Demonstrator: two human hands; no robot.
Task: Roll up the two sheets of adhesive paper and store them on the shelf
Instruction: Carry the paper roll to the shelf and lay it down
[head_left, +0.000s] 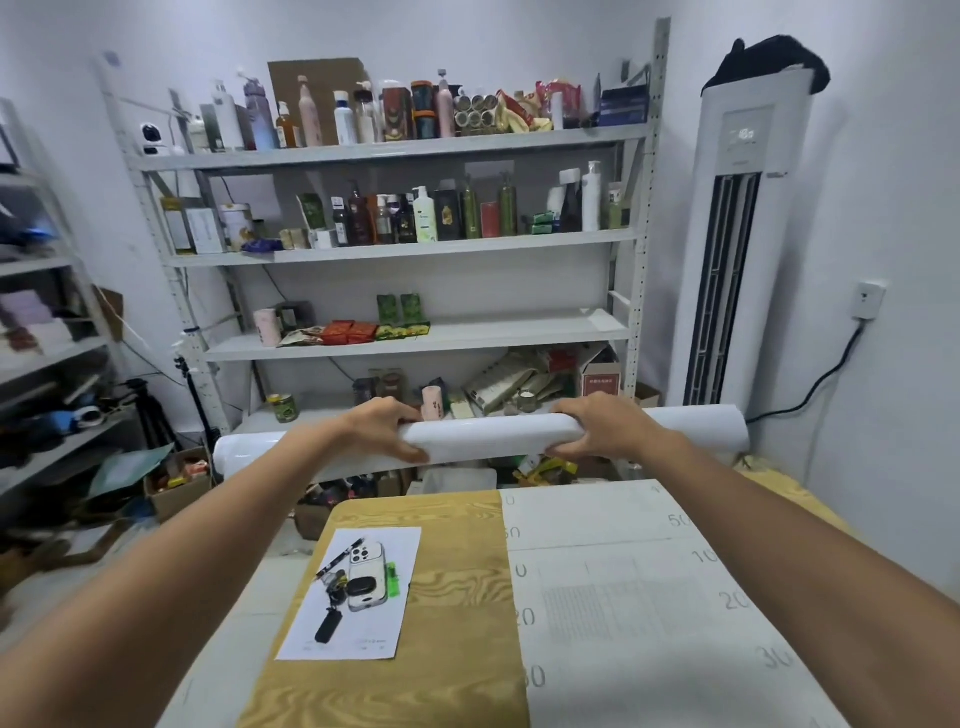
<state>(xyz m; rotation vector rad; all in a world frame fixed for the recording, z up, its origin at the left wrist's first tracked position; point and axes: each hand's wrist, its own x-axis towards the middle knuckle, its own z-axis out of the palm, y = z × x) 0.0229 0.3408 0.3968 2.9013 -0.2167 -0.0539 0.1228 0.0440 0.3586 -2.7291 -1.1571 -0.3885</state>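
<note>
A long white roll of adhesive paper (488, 439) is held level in the air between the table and the grey metal shelf (415, 338). My left hand (387, 428) grips it left of centre and my right hand (605, 426) grips it right of centre, fingers curled over the top. Both roll ends stick out past my hands. On the table lies a second sheet (623, 597), flat, white backing up, with a printed grid and numbers. Under it, a wood-grain yellow surface (457, 597) shows.
A sheet of paper (353, 592) on the table's left carries a phone, a pen, keys and a green lighter. The shelf's boards hold bottles, boxes and packets; its third board has bare room at the right. A tall white air conditioner (737, 249) stands right. Cardboard boxes (176, 483) sit on the floor.
</note>
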